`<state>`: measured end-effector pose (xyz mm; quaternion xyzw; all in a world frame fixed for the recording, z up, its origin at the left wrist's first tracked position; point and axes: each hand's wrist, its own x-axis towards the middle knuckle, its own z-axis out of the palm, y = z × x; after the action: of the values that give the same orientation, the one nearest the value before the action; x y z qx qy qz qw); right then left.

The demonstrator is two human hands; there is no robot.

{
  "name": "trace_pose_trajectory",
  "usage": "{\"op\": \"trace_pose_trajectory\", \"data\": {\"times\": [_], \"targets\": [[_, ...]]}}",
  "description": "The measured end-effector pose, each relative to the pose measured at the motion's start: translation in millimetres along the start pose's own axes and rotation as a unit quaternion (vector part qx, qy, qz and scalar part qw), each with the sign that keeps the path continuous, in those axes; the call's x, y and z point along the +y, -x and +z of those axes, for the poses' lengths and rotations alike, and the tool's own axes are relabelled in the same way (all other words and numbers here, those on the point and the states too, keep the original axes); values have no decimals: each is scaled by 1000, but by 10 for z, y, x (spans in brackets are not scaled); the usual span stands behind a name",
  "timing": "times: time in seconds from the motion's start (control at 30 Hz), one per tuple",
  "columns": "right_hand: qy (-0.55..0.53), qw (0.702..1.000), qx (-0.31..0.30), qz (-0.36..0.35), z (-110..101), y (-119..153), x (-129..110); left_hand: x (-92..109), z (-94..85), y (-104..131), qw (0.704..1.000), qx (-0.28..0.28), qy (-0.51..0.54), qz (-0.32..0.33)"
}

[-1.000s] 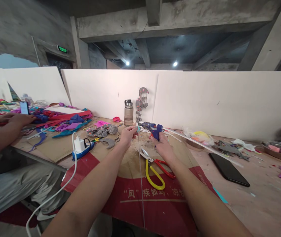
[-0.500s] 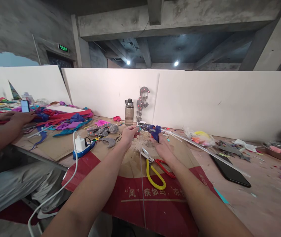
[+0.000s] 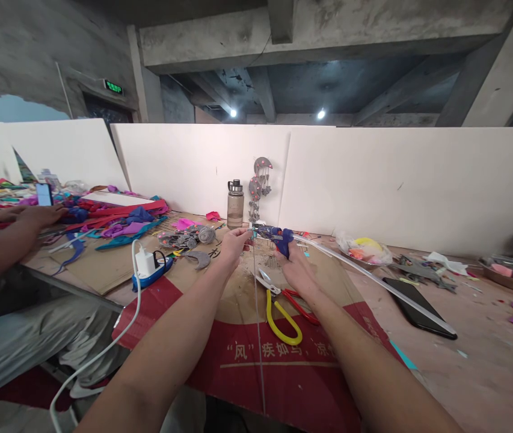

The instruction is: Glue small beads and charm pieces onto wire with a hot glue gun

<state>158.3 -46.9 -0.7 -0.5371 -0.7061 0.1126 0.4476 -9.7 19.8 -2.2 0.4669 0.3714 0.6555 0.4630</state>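
My right hand (image 3: 296, 263) is wrapped round the handle of a blue hot glue gun (image 3: 282, 239). A long clear glue stick (image 3: 364, 272) trails from the gun's back end to the right, over a black phone. The nozzle points left, at the fingertips of my left hand (image 3: 235, 245). Those fingers pinch a thin grey cord (image 3: 257, 319), which runs down over the cardboard toward me. A small teal bit shows at the pinch, too small to make out. Below the hands lie scissors (image 3: 284, 325) with one yellow and one red handle, blades partly apart.
Printed cardboard (image 3: 328, 385) covers the table before me. Behind stand a bottle (image 3: 235, 207) and a grey hanging ornament (image 3: 262, 174). To the left are a charger (image 3: 145, 261) and grey craft pieces (image 3: 188, 237); a person's arm (image 3: 17, 231) reaches over coloured cloth. The phone (image 3: 412, 304) lies right.
Both hands, the glue gun and the cord hold almost the same place. The whole view has shifted very slightly.
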Motion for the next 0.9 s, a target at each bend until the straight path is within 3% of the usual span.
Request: {"op": "trace_pose_trajectory", "data": {"times": [0.9], "targets": [[-5, 1000, -11, -7, -9, -1, -11, -14, 4, -6, 1000, -11, 0, -10]]}}
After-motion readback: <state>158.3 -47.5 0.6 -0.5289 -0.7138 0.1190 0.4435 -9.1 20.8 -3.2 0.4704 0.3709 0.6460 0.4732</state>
